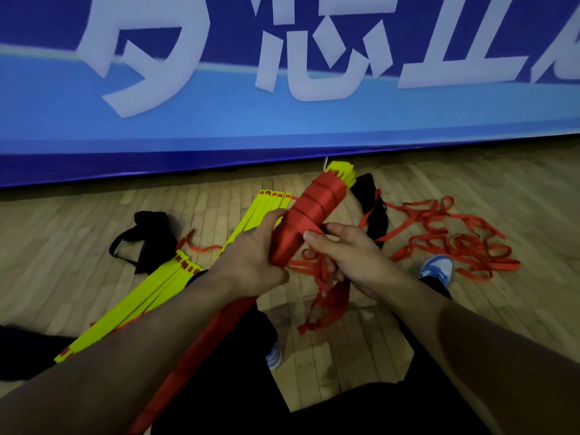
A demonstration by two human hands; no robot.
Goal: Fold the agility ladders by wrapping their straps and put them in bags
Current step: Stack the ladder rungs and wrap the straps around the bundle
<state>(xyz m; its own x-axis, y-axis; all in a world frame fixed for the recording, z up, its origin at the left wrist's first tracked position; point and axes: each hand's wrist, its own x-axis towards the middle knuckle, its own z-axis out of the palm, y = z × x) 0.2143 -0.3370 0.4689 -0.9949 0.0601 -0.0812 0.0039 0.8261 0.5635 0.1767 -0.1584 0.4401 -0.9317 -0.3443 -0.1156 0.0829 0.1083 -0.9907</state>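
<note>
A person seated on a wooden gym floor (pixel 470 183) holds a bundle of yellow ladder rungs (pixel 309 215) wound tight in red strap, raised at the centre of the scene with its yellow ends pointing toward the far blue banner (pixel 219 120). The left hand (pixel 251 262) grips the near end of the bundle, fingers curled round it. The right hand (pixel 348 259) pinches the loose red strap (pixel 326 290) just beside the bundle, the slack hanging down between the knees. More red strap (pixel 448 240) lies tangled on the floor at right, near a blue-and-white shoe (pixel 437 268). Two flat stacks of unwrapped yellow rungs (pixel 150 296) lie on the floor at left. A black bag (pixel 147 237) sits at far left of them; a second black bag (pixel 373 208) lies behind the bundle at right.
</note>
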